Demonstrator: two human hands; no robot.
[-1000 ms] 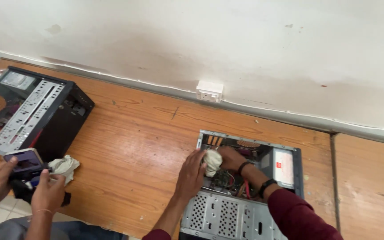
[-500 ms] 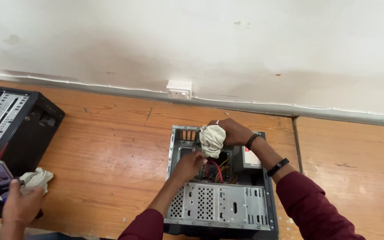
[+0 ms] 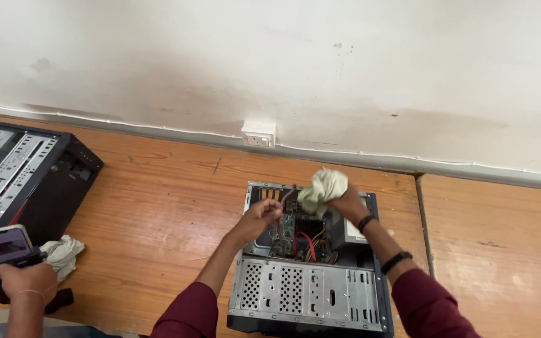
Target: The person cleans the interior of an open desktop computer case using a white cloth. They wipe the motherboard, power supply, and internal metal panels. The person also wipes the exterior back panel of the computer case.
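My right hand (image 3: 344, 203) is up over the open PC case (image 3: 311, 263), grip bunched tight on a pale cloth (image 3: 324, 188), held above the far end of the case, not touching the board. My left hand (image 3: 259, 218) sits at the case's left wall, fingers pinched on thin wires (image 3: 281, 226) near the green board (image 3: 295, 228).

Progress, my guess: side panel's off, inside exposed, cloth's lifted clear, so wiping looks part done; can't tell how clean the board is.

Room: case lies flat on the wood surface (image 3: 158, 200), far end close to the wall (image 3: 283, 62) and its socket (image 3: 258, 133). Bare wood left & right. Far left: a 2nd black case (image 3: 26, 181); another person's hand (image 3: 26, 278) w/ a phone (image 3: 4, 245) and a rag (image 3: 62, 253), well apart from me.
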